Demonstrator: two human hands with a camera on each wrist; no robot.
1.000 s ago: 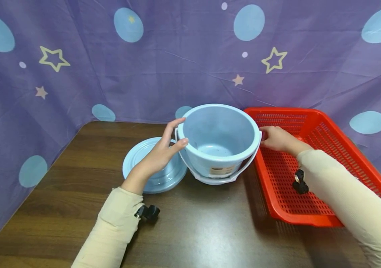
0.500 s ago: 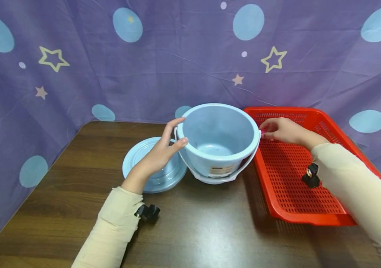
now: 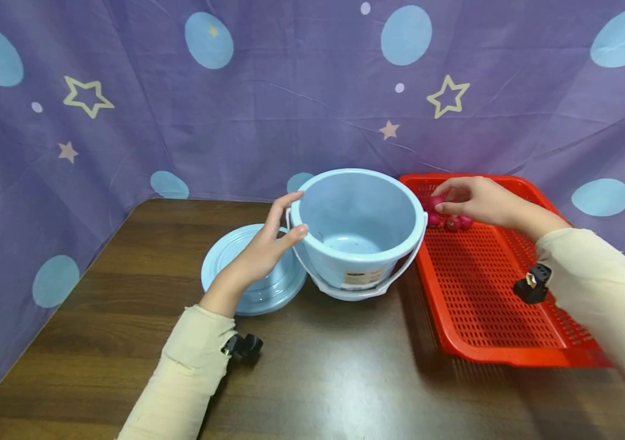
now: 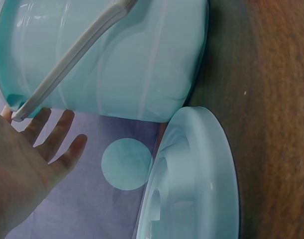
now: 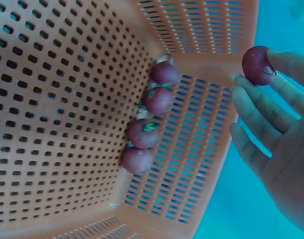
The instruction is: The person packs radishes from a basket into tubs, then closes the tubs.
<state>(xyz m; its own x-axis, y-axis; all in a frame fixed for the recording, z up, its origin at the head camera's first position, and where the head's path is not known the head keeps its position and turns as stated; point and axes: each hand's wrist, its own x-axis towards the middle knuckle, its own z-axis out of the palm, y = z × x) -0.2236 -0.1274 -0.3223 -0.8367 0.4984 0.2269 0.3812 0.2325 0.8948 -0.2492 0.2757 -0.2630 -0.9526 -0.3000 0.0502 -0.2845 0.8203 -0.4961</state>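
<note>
My left hand (image 3: 257, 253) touches the left rim of a light blue bucket (image 3: 325, 266), thumb at the front edge and the other fingers spread along the outer side. A round blue lid (image 3: 268, 302) lies beneath that hand, also seen as a lid (image 4: 201, 169) in the left wrist view. Over the far left corner of a red perforated basket (image 3: 482, 287), my right hand (image 3: 488, 201) pinches a small red radish (image 5: 257, 65) between thumb and fingers. Several more radishes (image 5: 158, 100) lie in a row along the basket's inner wall, some with green stubs.
A white handle (image 3: 356, 296) hangs down the bucket's front. Bucket and basket stand side by side on a brown wooden table (image 3: 312, 379). Behind them hangs a purple curtain (image 3: 301, 91) with stars and blue ovals.
My right hand has risen and moved right from beside the bucket's rim, with a radish now visible in its fingers. Radishes in the basket have come into view. The left hand stays put.
</note>
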